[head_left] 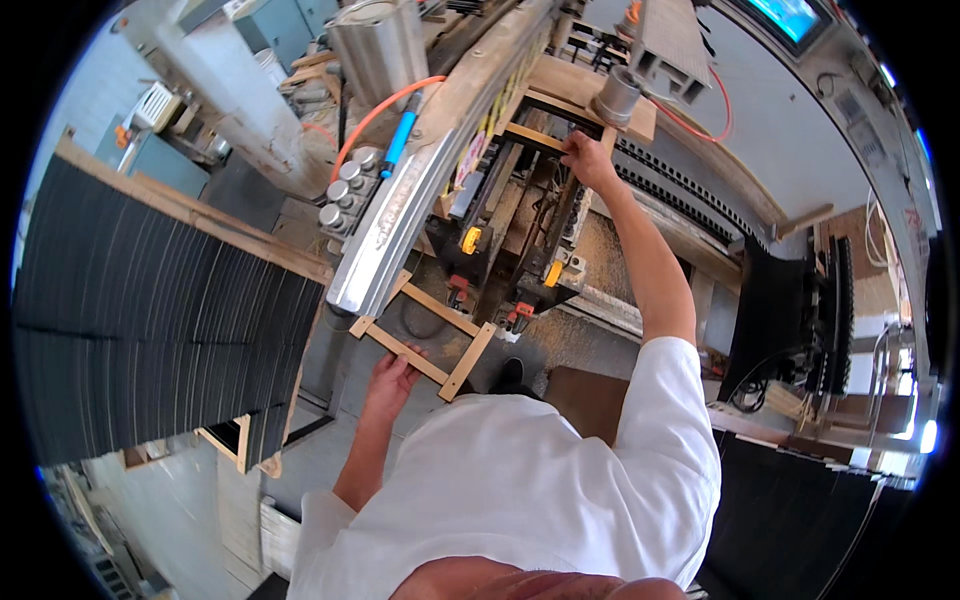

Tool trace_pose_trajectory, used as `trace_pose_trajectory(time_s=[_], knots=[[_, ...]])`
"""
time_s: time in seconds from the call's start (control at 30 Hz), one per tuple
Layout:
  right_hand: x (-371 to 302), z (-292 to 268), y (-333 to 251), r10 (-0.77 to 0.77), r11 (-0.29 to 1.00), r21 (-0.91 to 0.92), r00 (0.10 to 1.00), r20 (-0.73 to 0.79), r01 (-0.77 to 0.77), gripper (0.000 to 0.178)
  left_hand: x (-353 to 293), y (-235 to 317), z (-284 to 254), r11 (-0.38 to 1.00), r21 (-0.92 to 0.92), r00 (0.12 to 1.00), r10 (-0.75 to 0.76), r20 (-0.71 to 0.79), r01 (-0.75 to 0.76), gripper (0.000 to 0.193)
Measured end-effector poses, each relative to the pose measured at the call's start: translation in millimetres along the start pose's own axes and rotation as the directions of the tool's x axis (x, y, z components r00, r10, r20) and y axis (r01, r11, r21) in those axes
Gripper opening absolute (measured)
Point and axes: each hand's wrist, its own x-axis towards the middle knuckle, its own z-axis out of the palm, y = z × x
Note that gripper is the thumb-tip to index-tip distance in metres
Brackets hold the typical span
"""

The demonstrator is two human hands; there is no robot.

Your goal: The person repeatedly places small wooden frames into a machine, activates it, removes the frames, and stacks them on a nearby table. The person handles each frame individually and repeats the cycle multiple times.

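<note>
My left hand (390, 385) is closed round the near bar of a small wooden frame (473, 362), low in front of me and left of the middle. The frame is made of pale strips joined at the corners, with an open centre. My right hand (588, 160) reaches far forward into the machine, its fingers closed at the edge of a second wooden frame (535, 137). That frame lies across the machine's far end, and my fingers partly hide it. Between my hands run the machine's rails, with yellow knobs (471, 240) and red-tipped clamps (520, 316).
A tall stack of black panels (160, 320) stands at the left. A silver beam (385, 250) with a blue marker-like cylinder (402, 140) crosses beside the machine. Orange hoses, a metal cylinder (617, 97), a lit screen (785, 18) and sawdust (600, 250) lie around.
</note>
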Motion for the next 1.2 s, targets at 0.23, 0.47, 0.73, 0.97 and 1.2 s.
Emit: trace_pose_trajectory(time_s=[0.23, 0.47, 0.73, 0.97, 1.2], knots=[[-2.1, -2.9, -15.1, -0.058, 0.998, -0.032, 0.998, 0.02, 0.059, 0.029, 4.5, -13.1, -9.7, 0.999, 0.018, 0.991, 0.045, -0.123, -0.043, 0.026], [-7.6, -5.4, -14.3, -0.225, 0.959, -0.167, 0.973, 0.052, 0.231, 0.025, 21.3, -32.0, 8.6, 0.997, 0.071, 0.983, 0.02, -0.185, -0.007, 0.027], [-6.0, -6.8, -15.4, -0.2, 0.968, -0.146, 0.979, 0.05, 0.205, 0.026, 34.7, -55.3, 34.8, 0.994, 0.111, 0.982, 0.014, -0.186, 0.007, 0.028], [-6.1, -4.7, -11.7, -0.208, 0.97, -0.128, 0.978, 0.014, 0.208, 0.026, 34.8, -63.1, 40.4, 0.986, 0.159, 0.948, 0.007, -0.317, 0.046, 0.031], [-5.0, -2.4, -12.5, -0.219, 0.971, -0.1, 0.976, -0.004, 0.217, 0.027, 28.6, -66.5, 20.6, 0.967, 0.255, 0.921, 0.083, -0.382, 0.019, 0.029]])
